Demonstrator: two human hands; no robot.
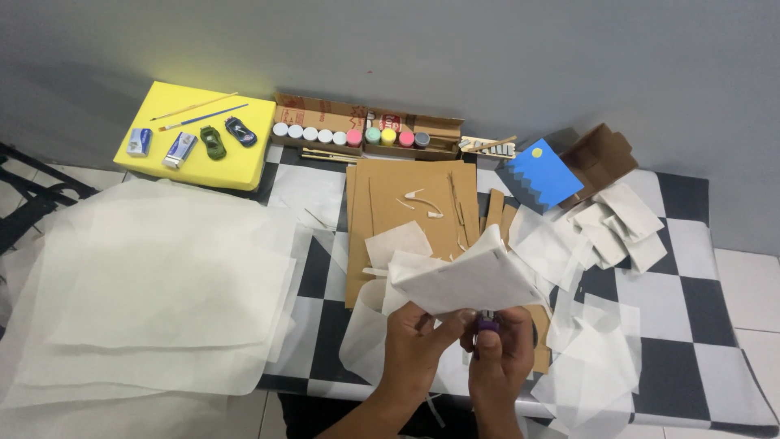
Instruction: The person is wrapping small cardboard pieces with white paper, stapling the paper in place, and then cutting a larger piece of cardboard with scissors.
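My left hand (pixel 416 345) pinches the lower edge of a folded white paper sheet (pixel 467 276), holding it up over the table. My right hand (pixel 500 354) grips a small purple lighter (pixel 487 323) just under that paper's edge; its metal top points up at the paper. No flame is visible. Beneath the hands lie brown cardboard pieces (pixel 406 207) with thin white strips on them.
Large white tissue sheets (pixel 162 284) cover the left of the black-and-white checked tablecloth (pixel 691 325). A yellow board (pixel 199 134) holds two toy cars, tubes and brushes. A cardboard tray of paint pots (pixel 349 136), a blue painted card (pixel 540 172) and cut paper squares (pixel 617 223) lie behind.
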